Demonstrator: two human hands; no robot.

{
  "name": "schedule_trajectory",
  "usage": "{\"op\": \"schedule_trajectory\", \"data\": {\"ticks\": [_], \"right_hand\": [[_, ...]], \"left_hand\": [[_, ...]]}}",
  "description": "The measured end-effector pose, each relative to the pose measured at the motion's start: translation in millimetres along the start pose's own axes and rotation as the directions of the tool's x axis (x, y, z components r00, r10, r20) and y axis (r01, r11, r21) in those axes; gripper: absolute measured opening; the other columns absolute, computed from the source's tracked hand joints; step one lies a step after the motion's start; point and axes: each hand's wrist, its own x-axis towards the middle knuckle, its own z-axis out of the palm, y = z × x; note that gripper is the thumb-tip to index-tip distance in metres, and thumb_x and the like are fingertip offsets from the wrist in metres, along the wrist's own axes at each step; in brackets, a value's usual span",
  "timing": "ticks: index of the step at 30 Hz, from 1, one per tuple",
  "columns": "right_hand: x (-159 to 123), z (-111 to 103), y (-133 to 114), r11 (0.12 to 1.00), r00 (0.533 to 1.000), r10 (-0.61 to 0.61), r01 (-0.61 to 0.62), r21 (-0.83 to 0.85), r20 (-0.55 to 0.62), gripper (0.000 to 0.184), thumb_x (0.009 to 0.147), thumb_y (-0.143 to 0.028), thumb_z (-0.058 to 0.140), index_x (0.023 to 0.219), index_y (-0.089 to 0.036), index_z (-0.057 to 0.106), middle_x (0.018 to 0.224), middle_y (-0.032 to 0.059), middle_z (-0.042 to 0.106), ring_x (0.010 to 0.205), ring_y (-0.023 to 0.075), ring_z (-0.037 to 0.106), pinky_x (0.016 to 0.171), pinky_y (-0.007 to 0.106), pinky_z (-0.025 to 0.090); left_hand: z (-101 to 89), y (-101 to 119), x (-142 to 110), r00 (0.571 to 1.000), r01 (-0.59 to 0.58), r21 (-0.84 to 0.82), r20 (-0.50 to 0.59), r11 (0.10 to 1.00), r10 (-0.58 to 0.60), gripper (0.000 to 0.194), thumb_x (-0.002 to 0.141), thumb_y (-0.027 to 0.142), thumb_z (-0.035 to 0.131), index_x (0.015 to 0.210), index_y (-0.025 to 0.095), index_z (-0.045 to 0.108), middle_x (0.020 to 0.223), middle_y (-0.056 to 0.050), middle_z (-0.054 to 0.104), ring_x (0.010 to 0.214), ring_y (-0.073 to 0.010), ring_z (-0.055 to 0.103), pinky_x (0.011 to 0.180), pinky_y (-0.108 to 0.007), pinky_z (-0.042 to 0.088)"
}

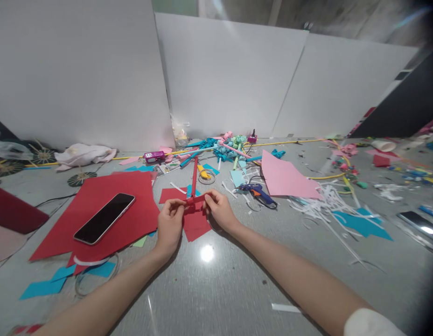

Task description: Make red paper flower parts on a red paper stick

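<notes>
Above the floor, my left hand (170,224) pinches the small rolled red paper piece at the lower end of a thin red paper tube (194,177). From there a red paper strip (199,199) runs to the right, its end between the thumb and fingers of my right hand (219,210). Both hands are closed. The tube points away from me, toward the white panels. Beneath my hands lie cut red paper pieces (196,227). My fingers hide part of the joint between strip and tube.
Left are a red paper sheet (141,205) and a phone (105,218) on it. To the right are a blue glue gun (260,193), a pink sheet (286,176) and white paper strips (328,205). Paper flowers (226,147) lie ahead, before white panels (230,74).
</notes>
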Motion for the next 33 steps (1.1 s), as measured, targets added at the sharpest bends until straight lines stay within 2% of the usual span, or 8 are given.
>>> {"op": "schedule_trajectory", "data": {"ticks": [5,11,14,21,28,33], "right_hand": [[-0.4,0.2,-0.6,0.999,1.0,-0.022,0.022,-0.037,0.009,0.024,0.095,-0.043,0.059,0.096,-0.019,0.064,0.064,-0.0035,0.06,0.052,0.0109,0.052,0.052,0.022,0.042],[-5.7,1.1,-4.4,0.993,0.997,-0.061,0.065,-0.094,0.051,0.027,0.097,-0.042,0.058,0.113,-0.021,0.058,0.067,-0.0046,0.061,0.055,0.0125,0.053,0.053,0.023,0.042],[-10.6,2.2,-8.8,0.984,0.991,-0.087,0.101,-0.143,0.104,0.023,0.098,-0.04,0.057,0.113,-0.023,0.054,0.068,-0.005,0.06,0.056,0.0131,0.054,0.054,0.023,0.042],[-18.4,4.2,-15.4,0.921,0.964,-0.169,0.229,-0.314,0.206,0.016,0.1,-0.035,0.053,0.11,-0.023,0.055,0.075,-0.0035,0.059,0.059,0.0123,0.051,0.055,0.022,0.036],[-21.7,3.1,-16.9,0.805,0.917,-0.262,0.379,-0.457,0.3,0.012,0.1,-0.028,0.051,0.107,-0.022,0.058,0.09,0.001,0.065,0.073,0.0149,0.058,0.072,0.026,0.043],[-22.2,3.4,-17.1,0.787,0.909,-0.243,0.389,-0.48,0.338,0.013,0.101,-0.027,0.049,0.108,-0.022,0.059,0.09,0.0011,0.066,0.073,0.0154,0.059,0.074,0.026,0.043]], "left_hand": [[0.3,2.2,-1.7,0.999,-0.042,0.046,-0.008,0.998,0.043,0.015,0.087,0.031,0.067,0.094,0.018,0.065,0.097,-0.007,0.07,0.095,-0.0209,0.07,0.092,-0.038,0.057],[-1.4,-3.5,0.1,0.997,-0.072,0.027,-0.034,0.997,0.073,0.023,0.085,0.036,0.074,0.096,0.018,0.063,0.1,-0.006,0.067,0.094,-0.019,0.068,0.091,-0.035,0.057],[-2.2,-4.2,0.4,0.997,-0.066,0.017,-0.04,0.998,0.066,0.027,0.086,0.038,0.075,0.099,0.019,0.061,0.101,-0.005,0.066,0.093,-0.0184,0.068,0.089,-0.034,0.057],[-2.0,-4.5,2.2,0.997,-0.028,-0.079,-0.075,0.996,0.022,0.036,0.082,0.037,0.08,0.104,0.018,0.058,0.101,-0.005,0.067,0.095,-0.0184,0.071,0.088,-0.033,0.057],[-3.4,-8.4,5.0,0.995,-0.03,-0.111,-0.098,0.993,0.02,0.035,0.079,0.032,0.081,0.099,0.018,0.056,0.099,-0.005,0.067,0.094,-0.0167,0.071,0.087,-0.031,0.058],[-3.1,-0.2,0.1,0.998,0.008,-0.093,-0.066,0.996,-0.015,0.039,0.08,0.036,0.083,0.101,0.02,0.054,0.092,-0.003,0.071,0.085,-0.0153,0.071,0.075,-0.025,0.056]]}}
